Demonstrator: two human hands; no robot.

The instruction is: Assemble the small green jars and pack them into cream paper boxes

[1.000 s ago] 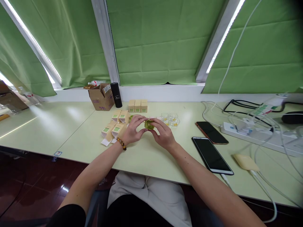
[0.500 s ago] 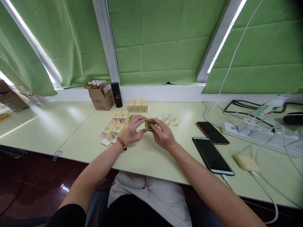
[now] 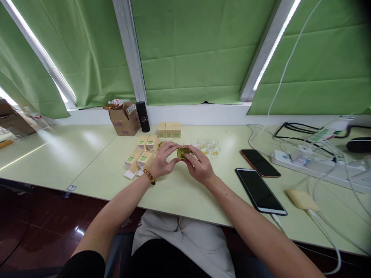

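Note:
A small green square tin (image 3: pixel 182 151) is held above the table between both hands. My left hand (image 3: pixel 165 160) grips its left side, thumb below and fingers along the far edge. On the right side, my right hand (image 3: pixel 198 164) holds it too, with a fingertip at the opening. What lies inside is too small to make out. Left of the hands lie several open small cardboard boxes (image 3: pixel 146 159) with green labels and raised flaps. Behind the right hand are clear plastic cups (image 3: pixel 213 146) with yellow bits in them. A green item behind my left hand is mostly hidden.
Closed small boxes (image 3: pixel 169 130) stand in a row at the back. A brown carton (image 3: pixel 124 119) and a black bottle (image 3: pixel 143 116) are by the wall. Two phones (image 3: pixel 261 191), a yellow charging case (image 3: pixel 302 199), a power strip (image 3: pixel 319 168) and cables occupy the right side.
Both hands stay in nearly the same place around the tin. The tin is tilted very slightly differently, showing a bit more of its inside.

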